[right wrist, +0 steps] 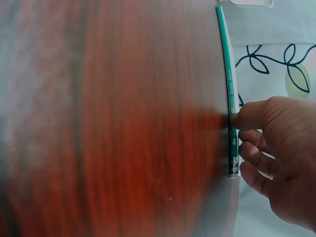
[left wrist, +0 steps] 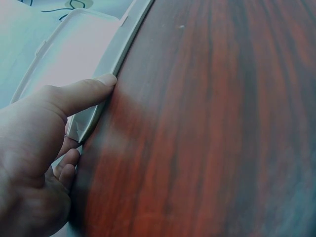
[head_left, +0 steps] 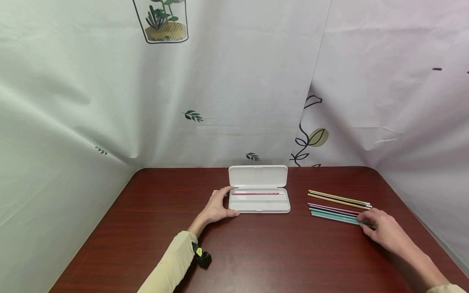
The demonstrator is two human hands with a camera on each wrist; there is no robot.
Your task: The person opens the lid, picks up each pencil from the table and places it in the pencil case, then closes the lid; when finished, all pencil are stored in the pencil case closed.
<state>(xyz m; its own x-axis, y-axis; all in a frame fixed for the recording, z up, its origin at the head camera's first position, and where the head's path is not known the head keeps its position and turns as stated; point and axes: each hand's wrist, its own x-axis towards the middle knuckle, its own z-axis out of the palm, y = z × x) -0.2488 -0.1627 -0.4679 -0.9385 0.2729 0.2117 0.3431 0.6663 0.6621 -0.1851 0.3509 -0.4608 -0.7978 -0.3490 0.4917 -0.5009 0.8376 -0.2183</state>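
A white pencil case (head_left: pixel 258 177) stands with its lid raised at the back middle of the table. One pink pencil (head_left: pixel 256 193) lies along its rear compartment. My left hand (head_left: pixel 216 207) holds the case by its left end, thumb at the front edge and fingers round the back corner. On the right, my right hand (head_left: pixel 385 228) pinches a green pencil (right wrist: pixel 228 74) near its end marked HB, the thumb on the side facing me. Other green, dark and pink pencils (head_left: pixel 331 208) lie alongside it, partly hidden by the fingers.
Behind that group is a row of yellow and black pencils (head_left: pixel 338 199). The reddish-brown table (head_left: pixel 264 252) ends at the back against a white curtain (head_left: pixel 234 81) with leaf prints. A small black device (head_left: pixel 203 258) is strapped to my left wrist.
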